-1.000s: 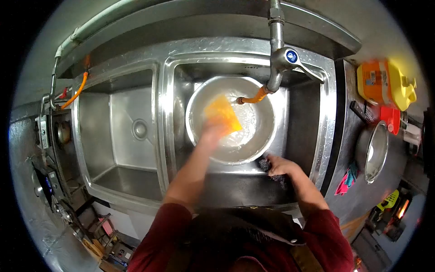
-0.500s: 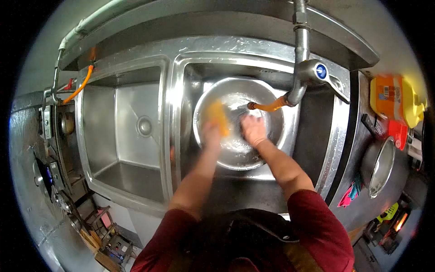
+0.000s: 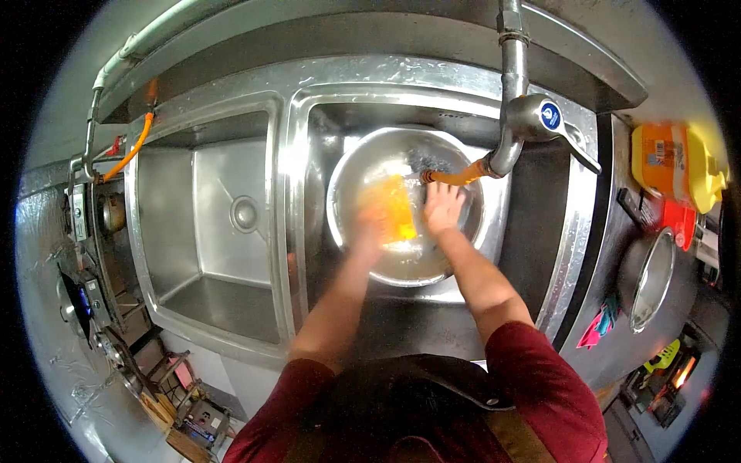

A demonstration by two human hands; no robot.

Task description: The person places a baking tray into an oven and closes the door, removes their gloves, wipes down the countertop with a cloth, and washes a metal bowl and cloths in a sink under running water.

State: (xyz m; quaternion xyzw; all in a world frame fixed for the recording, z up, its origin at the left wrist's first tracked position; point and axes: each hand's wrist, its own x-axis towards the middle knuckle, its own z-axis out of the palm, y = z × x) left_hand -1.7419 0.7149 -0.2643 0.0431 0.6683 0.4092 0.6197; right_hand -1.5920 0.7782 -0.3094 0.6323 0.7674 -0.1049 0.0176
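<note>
A large round metal bowl (image 3: 340, 166) with shallow water sits in the right sink basin. My left hand (image 3: 372, 225), smeared by motion, is over the bowl's left half. It grips a bright yellow-orange piece (image 3: 398, 208), too blurred to tell whether sponge or cloth. My right hand (image 3: 443, 207) reaches into the bowl's right half with its fingers apart and nothing visible in them. Just beyond its fingertips lies a dark grey scouring pad (image 3: 428, 160) at the bowl's far side. An orange hose end (image 3: 459, 177) on the tap hangs over the bowl beside the fingers.
The metal tap (image 3: 513, 127) with its lever stands at the basin's right. To the left is a second sink basin (image 3: 224, 174). On the right counter are a yellow jug (image 3: 698, 170), a metal bowl (image 3: 647, 282), a red item (image 3: 679, 224) and pink-and-blue cloths (image 3: 598, 326).
My left hand and the yellow-orange piece have moved right and slightly nearer me. My right hand has shifted right, its fingers now spread. The grey pad now shows farther off, beyond the fingertips.
</note>
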